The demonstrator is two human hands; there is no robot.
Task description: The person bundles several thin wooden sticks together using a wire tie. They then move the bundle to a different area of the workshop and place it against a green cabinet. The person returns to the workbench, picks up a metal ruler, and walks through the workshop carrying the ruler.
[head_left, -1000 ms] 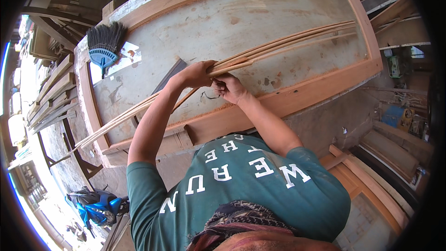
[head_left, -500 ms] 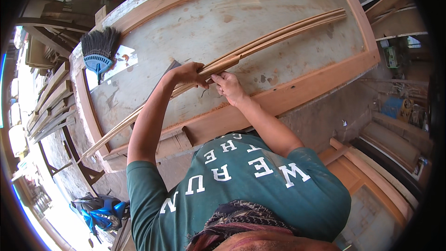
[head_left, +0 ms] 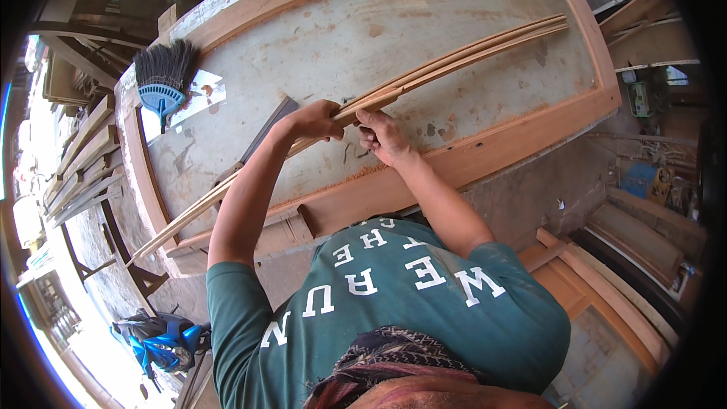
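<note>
A bundle of long, thin wooden strips (head_left: 477, 47) slants over the frame, from the lower left to the upper right. My left hand (head_left: 318, 120) wraps round its middle from above. Close beside it, my right hand (head_left: 385, 138) pinches the bundle's near side between thumb and fingers, where a shorter strip end (head_left: 382, 99) juts out. Beneath the strips lies a large wooden frame (head_left: 485, 150) around a stained, greyish panel (head_left: 303, 45). A dark straight bar (head_left: 266, 130) rests on the panel behind my left forearm, partly hidden.
A blue broom head with black bristles (head_left: 163, 83) lies at the panel's left end. Stacked boards (head_left: 87, 155) and a blue motorbike (head_left: 163, 342) are at left. Another wooden frame (head_left: 598, 310) leans at the lower right. Sawdust lies along the near rail.
My right hand has shifted slightly right and up along the strips, and the short strip end has moved right with it. More of the dark bar shows beside my left forearm.
</note>
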